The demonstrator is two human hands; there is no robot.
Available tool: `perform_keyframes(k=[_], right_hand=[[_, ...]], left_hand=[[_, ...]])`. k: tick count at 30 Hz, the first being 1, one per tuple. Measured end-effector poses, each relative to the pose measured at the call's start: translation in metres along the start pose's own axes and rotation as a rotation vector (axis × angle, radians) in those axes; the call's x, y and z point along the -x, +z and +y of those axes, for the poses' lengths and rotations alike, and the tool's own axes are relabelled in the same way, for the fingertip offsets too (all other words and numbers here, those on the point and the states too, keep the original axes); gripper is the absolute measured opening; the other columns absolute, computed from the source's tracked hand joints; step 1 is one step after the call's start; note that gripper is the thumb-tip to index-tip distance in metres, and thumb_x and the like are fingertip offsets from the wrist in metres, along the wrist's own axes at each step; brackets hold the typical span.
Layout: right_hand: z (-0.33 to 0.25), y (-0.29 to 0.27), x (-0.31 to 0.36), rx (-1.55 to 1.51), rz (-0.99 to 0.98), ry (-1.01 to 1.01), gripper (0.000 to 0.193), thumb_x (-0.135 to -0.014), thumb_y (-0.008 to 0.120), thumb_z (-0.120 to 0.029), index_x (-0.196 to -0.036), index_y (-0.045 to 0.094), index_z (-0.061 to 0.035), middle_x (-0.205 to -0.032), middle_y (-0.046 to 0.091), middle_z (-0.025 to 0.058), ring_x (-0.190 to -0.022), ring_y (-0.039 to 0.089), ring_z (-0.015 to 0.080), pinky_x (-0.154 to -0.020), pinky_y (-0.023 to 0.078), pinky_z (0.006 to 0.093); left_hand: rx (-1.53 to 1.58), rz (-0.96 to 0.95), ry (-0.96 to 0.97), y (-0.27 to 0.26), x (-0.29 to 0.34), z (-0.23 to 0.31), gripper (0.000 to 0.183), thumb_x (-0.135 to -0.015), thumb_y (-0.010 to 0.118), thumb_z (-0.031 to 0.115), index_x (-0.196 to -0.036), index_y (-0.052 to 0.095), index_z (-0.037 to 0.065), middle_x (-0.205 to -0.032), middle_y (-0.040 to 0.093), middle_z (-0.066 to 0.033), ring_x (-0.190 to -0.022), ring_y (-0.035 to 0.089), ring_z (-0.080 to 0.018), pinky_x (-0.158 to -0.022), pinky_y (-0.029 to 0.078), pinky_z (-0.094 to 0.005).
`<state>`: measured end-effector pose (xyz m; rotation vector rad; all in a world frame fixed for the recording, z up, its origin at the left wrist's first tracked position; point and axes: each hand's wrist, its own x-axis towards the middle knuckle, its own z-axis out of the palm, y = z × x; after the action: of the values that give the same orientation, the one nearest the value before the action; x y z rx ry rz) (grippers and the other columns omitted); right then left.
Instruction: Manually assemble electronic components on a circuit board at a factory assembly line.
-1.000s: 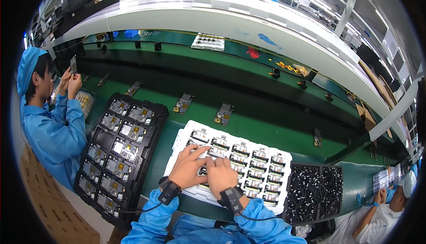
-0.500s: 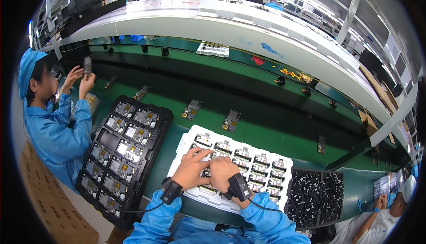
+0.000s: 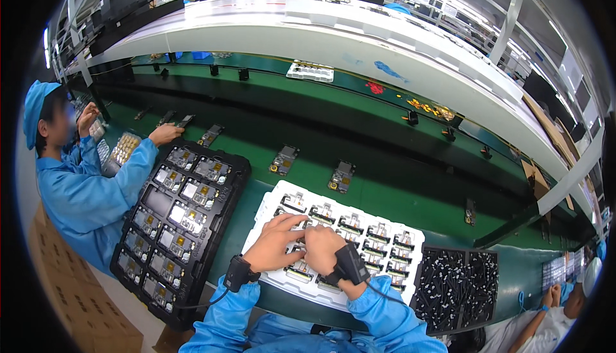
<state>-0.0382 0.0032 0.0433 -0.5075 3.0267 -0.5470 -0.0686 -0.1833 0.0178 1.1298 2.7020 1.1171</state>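
A white plastic tray [image 3: 273, 202] lies in front of me, its pockets holding rows of small assemblies [image 3: 350, 222] with black strips and metal pieces. Over its left half, my left hand [image 3: 276, 244] bends its fingers down, thumb and fingertips drawn together at a pocket. Against it presses my right hand [image 3: 322, 248], its fingers curled in. Whatever the fingertips grip is hidden beneath the hands. Both wrists wear black bands with cables.
A black tray [image 3: 232, 193] of circuit boards stands at left. Separate boards [image 3: 283, 160] lie on the green conveyor belt [image 3: 378, 202] beyond. Right of the white tray sits a black bin of small dark parts [image 3: 455, 289]. A co-worker [image 3: 83, 180] in blue reaches toward the belt.
My hands stay almost in place over the same tray area. The boards on the belt have shifted slightly right. The co-worker at left has lowered a board from face height to the belt.
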Motion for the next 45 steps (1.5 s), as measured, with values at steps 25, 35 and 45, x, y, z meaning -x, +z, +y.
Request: perform_keyframes(k=[25, 35, 45], right_hand=[[0.022, -0.063, 0.094, -0.153, 0.236, 0.26, 0.019, -0.089, 0.077, -0.02, -0.1, 0.072, -0.0062, -0.096, 0.074, 0.0163, -0.098, 0.069, 0.0374, -0.078, 0.058, 0.0479], [0.206, -0.124, 0.311, 0.085, 0.567, 1.04, 0.051, -0.065, 0.099, -0.041, -0.078, 0.069, -0.0012, -0.067, 0.066, 0.0161, -0.062, 0.067, 0.0317, -0.06, 0.051, 0.0419], [0.249, -0.033, 0.467, -0.215, 1.48, 1.171, 0.036, -0.101, 0.073, -0.028, -0.08, 0.067, 0.0004, -0.064, 0.059, -0.0003, -0.059, 0.053, 0.0084, -0.053, 0.04, 0.0304]], left_hand=[[-0.071, 0.127, 0.066, 0.015, 0.007, -0.011, 0.038, -0.083, 0.077, 0.018, -0.12, 0.077, 0.008, -0.15, 0.06, -0.0136, -0.143, 0.049, -0.0383, -0.115, 0.039, -0.0494], [-0.105, 0.16, 0.058, 0.014, 0.001, 0.006, 0.034, -0.078, 0.076, 0.009, -0.111, 0.076, 0.001, -0.145, 0.063, -0.0188, -0.14, 0.052, -0.0425, -0.115, 0.039, -0.0506], [-0.167, 0.149, 0.043, 0.017, 0.016, -0.004, 0.037, -0.077, 0.073, 0.001, -0.113, 0.073, 0.001, -0.149, 0.059, -0.0202, -0.142, 0.049, -0.0429, -0.12, 0.036, -0.0508]])
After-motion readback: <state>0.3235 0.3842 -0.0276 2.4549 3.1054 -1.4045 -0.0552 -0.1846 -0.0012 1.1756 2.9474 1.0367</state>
